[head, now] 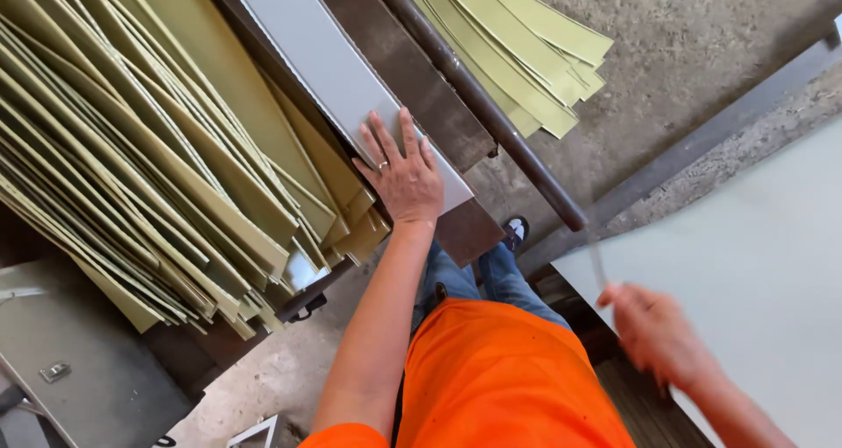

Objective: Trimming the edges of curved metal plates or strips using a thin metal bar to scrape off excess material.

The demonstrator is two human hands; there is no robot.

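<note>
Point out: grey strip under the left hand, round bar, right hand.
grey strip (307, 58), head view, bare upper face.
round bar (491, 115), head view, mid-length.
right hand (653, 330), head view, blurred back of hand.

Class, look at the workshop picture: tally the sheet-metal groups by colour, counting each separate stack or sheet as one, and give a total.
Olive-yellow stacks of cut metal strips: 2, a large stack and a small stack
Pale grey metal sheets: 2, a narrow sheet under the left hand and a wide sheet
Total: 4

left hand flat on grey strip
</note>
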